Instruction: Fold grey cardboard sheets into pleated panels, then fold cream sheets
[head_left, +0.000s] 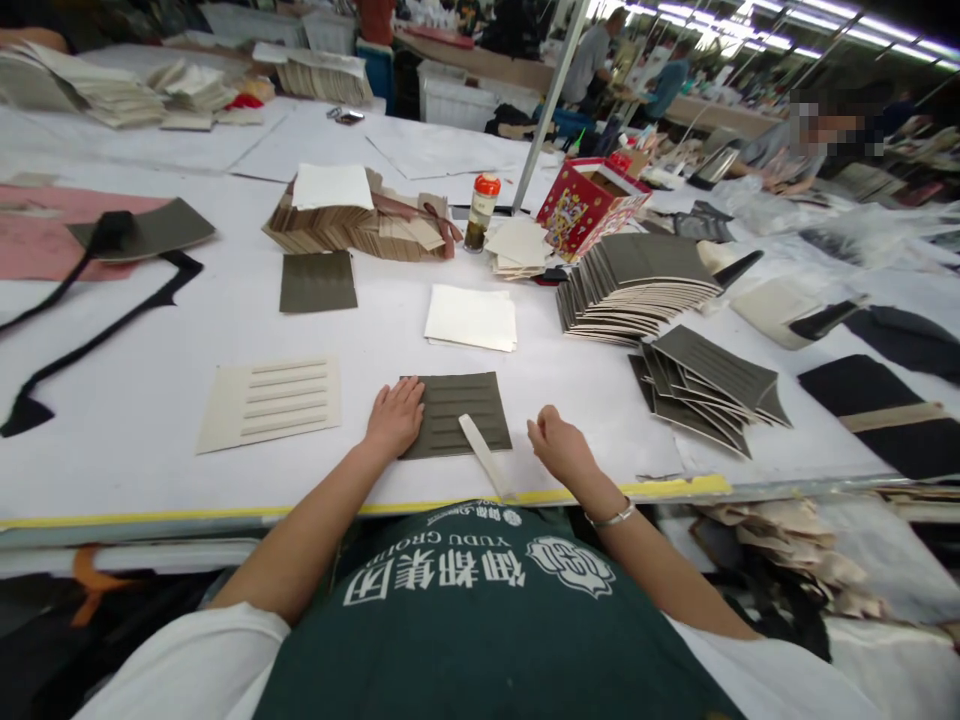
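Note:
My left hand (396, 415) lies flat, fingers stretched out, on the left edge of a dark olive panel (480, 395) with raised parallel ribs. Across the panel's lower right rests a white flat smoothing tool (482, 450), its lower end reaching the table edge; neither hand touches it. Just right of the panel, my right hand (561, 445) is curled closed, with nothing showing in it. To the left is a cream backing board (274, 405) with several raised strips. Behind the panel sits a small stack of white sheets (471, 317).
Ribbed dark panels (712, 380) lie in a loose pile at right, before a taller leaning stack (637, 285). Further back stand a red box (589, 205), an orange-capped bottle (481, 212) and bundled brown pieces (322, 225). Black straps (97, 320) lie left. Yellow tape (660, 489) lines the near edge.

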